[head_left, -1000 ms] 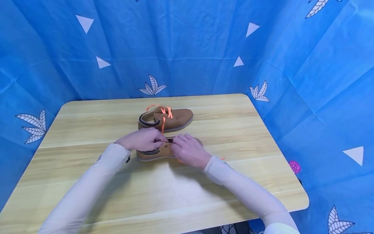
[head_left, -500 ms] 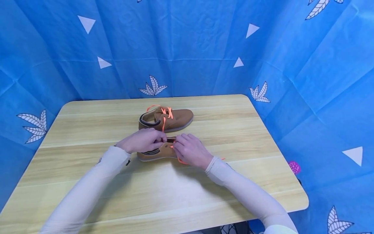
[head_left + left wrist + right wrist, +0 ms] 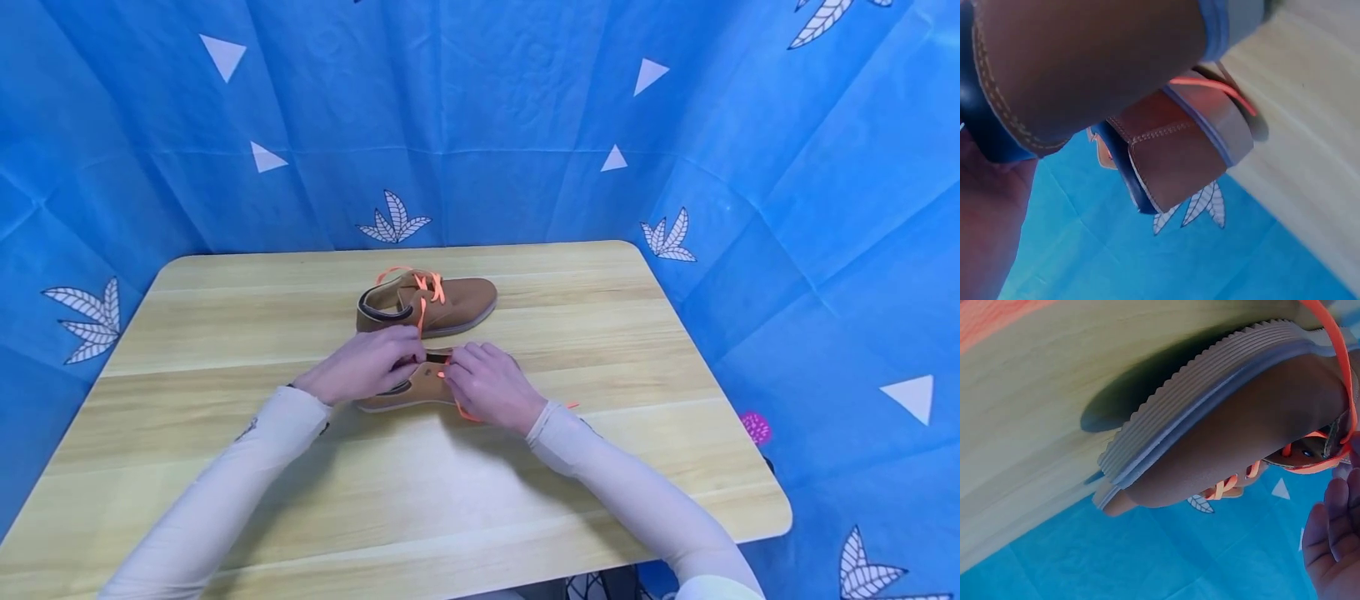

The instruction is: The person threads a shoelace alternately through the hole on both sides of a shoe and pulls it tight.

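Observation:
A brown lace-up shoe (image 3: 428,389) with an orange shoelace (image 3: 467,414) lies near the middle of the table, toe to the right. My left hand (image 3: 367,363) grips the shoe by its opening with curled fingers; its fingertips are hidden. Over the front of the shoe, my right hand (image 3: 491,387) pinches the shoelace near the eyelets. From those fingers the lace loops down in the right wrist view. In the left wrist view the heel fills the top, with part of my left hand (image 3: 991,212) behind the dark collar.
Just behind stands a second brown shoe (image 3: 467,302), its orange lace crossed through the eyelets and loose at both sides. A loose lace tip (image 3: 573,405) lies right of my right hand. The wooden table (image 3: 600,317) meets a blue patterned curtain (image 3: 510,200).
My left hand has shifted slightly left at the shoe's opening. More of the orange lace shows beside my right fingers than a second ago. The second shoe stays put.

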A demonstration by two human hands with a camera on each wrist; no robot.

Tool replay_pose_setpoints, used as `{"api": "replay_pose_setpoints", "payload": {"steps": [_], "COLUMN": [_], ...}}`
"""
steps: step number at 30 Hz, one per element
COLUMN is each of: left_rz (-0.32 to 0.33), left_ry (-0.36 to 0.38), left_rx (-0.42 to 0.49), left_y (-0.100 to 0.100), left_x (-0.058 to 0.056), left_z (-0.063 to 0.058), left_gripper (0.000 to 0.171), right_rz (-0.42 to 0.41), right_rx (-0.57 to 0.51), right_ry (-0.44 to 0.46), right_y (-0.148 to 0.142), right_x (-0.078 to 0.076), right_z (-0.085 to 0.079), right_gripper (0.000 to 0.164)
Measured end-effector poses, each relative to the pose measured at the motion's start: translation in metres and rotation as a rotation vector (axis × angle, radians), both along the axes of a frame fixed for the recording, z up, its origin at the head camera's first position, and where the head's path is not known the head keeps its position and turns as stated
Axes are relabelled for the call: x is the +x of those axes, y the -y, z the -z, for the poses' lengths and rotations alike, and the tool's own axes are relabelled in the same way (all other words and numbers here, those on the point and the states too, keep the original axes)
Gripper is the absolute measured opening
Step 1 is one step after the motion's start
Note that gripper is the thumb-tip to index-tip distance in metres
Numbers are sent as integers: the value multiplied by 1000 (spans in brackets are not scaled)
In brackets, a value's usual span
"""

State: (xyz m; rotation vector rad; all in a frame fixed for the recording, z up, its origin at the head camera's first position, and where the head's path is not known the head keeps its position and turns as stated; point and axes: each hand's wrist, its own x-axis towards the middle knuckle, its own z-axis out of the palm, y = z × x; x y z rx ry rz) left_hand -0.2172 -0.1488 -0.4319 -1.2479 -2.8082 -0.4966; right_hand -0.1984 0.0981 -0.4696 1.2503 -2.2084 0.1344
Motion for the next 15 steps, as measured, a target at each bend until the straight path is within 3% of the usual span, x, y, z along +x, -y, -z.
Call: {"api": "replay_pose_setpoints", "payload": {"steps": [5, 15], "left_rz": [-47, -74], "left_ry": [125, 381], "left_rx": [57, 109], "left_y": [1, 6], "left_x": [-1, -11], "left_z": [-3, -9], "left_gripper": [2, 10], "right_rz": [-21, -74], "right_rx": [-5, -61], "right_ry": [7, -4], "right_y": [-2, -9], "right_x": [0, 0], "right_z": [1, 7], "right_gripper": [11, 10]}}
